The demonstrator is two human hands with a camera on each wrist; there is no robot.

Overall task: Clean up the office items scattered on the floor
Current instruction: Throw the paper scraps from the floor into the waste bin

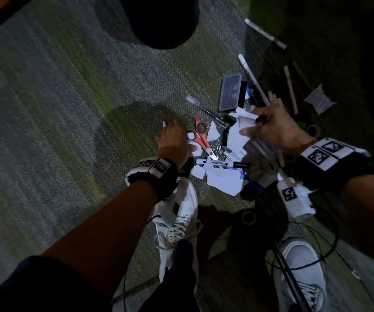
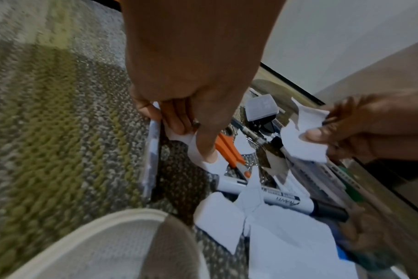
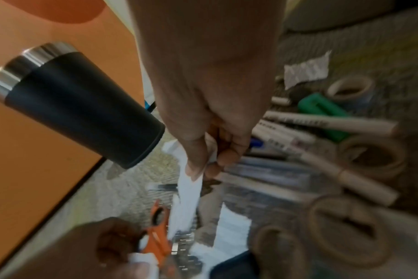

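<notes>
Paper scraps (image 1: 224,179) pinched by both hands' fingers (image 2: 204,145); open carpet (image 1: 57,109) lies left

Dim grey-green carpet (image 1: 69,109) runs to a pale wall (image 2: 346,37), with what may be an orange desk (image 3: 48,132) alongside.

The head view looks steeply down from above at the carpet, with the scissors (image 1: 200,136) near the middle and both forearms reaching in from below. The left wrist view sits close and low, looking along the left hand (image 2: 191,79) to the scissors (image 2: 229,151) just beyond its fingers. The right wrist view, blurred, looks down past the right hand (image 3: 210,105) with the scissors (image 3: 157,239) at its lower edge. All three share the scissors and the paper scraps around them.
</notes>
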